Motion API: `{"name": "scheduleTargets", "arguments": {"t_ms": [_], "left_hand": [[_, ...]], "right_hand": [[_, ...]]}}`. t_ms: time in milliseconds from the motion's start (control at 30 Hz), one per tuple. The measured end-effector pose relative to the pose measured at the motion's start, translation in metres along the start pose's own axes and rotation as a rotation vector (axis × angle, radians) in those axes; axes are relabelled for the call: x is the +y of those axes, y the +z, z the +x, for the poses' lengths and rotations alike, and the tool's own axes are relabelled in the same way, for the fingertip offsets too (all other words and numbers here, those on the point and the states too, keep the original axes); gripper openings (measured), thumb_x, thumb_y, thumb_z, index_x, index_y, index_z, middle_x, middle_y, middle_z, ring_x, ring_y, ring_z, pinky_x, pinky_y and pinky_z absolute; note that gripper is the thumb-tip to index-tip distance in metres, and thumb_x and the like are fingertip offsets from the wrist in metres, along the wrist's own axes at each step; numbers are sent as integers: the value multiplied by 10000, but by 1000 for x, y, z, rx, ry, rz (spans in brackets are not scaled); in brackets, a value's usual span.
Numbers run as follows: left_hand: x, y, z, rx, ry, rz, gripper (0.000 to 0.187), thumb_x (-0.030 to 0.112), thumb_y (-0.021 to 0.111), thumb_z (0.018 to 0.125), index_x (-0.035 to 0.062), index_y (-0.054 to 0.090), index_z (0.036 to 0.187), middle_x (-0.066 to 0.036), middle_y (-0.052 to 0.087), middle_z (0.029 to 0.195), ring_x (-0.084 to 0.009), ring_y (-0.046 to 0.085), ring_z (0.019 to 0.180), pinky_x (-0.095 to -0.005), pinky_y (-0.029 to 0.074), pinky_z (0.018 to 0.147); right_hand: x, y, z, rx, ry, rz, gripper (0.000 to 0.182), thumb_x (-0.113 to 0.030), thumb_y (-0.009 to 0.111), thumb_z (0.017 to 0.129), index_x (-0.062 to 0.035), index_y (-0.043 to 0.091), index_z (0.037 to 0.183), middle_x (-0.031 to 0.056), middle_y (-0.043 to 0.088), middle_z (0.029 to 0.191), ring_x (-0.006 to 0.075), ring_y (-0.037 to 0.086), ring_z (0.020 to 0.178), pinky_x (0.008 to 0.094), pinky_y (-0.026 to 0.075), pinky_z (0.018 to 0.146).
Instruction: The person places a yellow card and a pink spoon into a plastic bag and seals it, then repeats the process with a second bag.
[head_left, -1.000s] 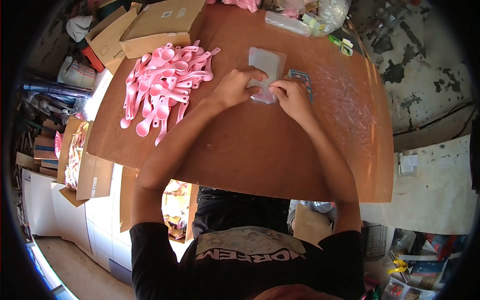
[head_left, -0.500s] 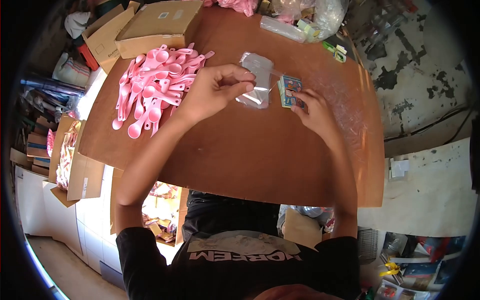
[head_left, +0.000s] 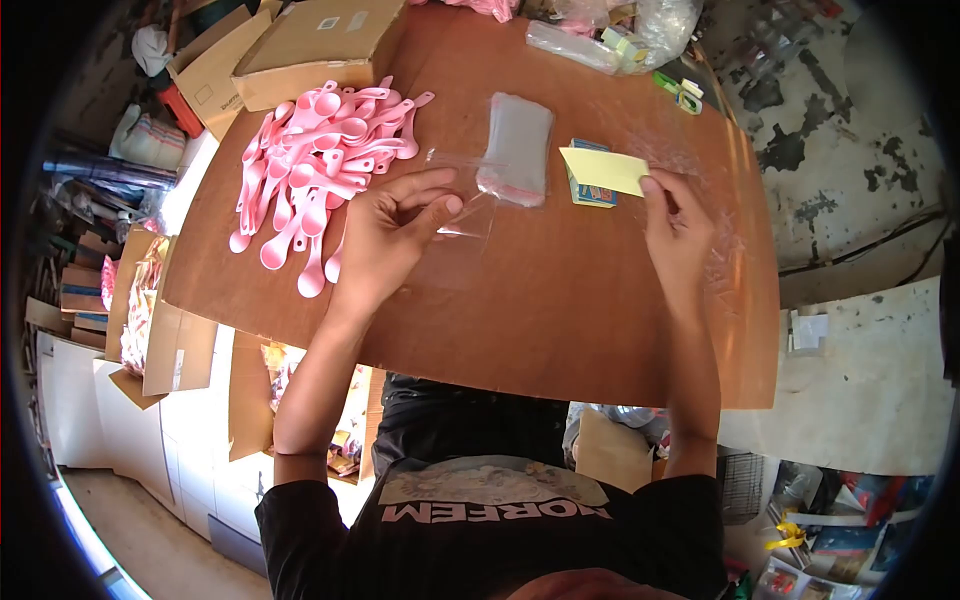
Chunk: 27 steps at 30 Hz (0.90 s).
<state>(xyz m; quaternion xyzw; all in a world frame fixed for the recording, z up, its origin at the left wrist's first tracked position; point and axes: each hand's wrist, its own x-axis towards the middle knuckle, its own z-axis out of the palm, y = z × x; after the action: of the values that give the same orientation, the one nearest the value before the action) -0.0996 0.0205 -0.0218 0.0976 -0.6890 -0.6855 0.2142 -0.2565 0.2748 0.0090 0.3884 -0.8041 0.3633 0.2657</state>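
Note:
My left hand (head_left: 400, 225) is pinched on a clear plastic bag (head_left: 468, 215), which hangs to the right of its fingertips over the brown table. Between finger and thumb of my right hand (head_left: 680, 215) is a pale yellow card (head_left: 608, 168), tilted above a small stack of printed blue cards (head_left: 594, 194). A pile of clear plastic bags (head_left: 520, 145) lies between the two hands, farther back. Left of my left hand is a heap of pink spoons (head_left: 320, 160).
A closed cardboard box (head_left: 318, 50) stands on the brown table (head_left: 500, 320) at the back left. Plastic packaging (head_left: 570, 45) and a green item (head_left: 680, 92) lie at the back right. Open boxes with packets are below the table's left side.
My left hand has moved down and left, with a clear bag now visible in it. My right hand has lifted a yellow card off the stack and moved right.

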Motion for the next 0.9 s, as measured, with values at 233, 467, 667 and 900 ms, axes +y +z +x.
{"name": "scheduleTargets", "arguments": {"t_ms": [233,467,667,900], "left_hand": [[-7,20,-14,-208,-18,-137,275,6,666,887,-52,647,1155,-106,718,977,-85,636,744,-232,542,707],[5,16,-19,-286,87,115,280,38,669,896,-54,643,1159,-73,717,952,-66,623,845,-233,517,756],[1,24,-24,-381,-73,62,267,51,665,903,-33,655,1156,-52,711,966,-61,608,860,-230,508,751],[12,20,-46,-309,124,145,243,44,700,864,-27,682,1096,-120,717,1054,-123,666,945,-261,534,804]], "right_hand": [[-50,-1,-2,27,130,573,103,-54,697,878,29,673,933,61,664,846,86,566,747,220,456,668],[-48,-2,9,-338,87,437,126,-62,726,848,14,684,939,30,669,775,53,557,657,195,429,581],[-61,5,-3,-436,229,487,99,-66,723,845,-2,699,917,43,672,847,80,596,738,213,450,629],[-88,4,-15,-671,32,571,166,-89,730,825,-29,716,978,138,569,1232,244,594,1070,357,463,918]]}}
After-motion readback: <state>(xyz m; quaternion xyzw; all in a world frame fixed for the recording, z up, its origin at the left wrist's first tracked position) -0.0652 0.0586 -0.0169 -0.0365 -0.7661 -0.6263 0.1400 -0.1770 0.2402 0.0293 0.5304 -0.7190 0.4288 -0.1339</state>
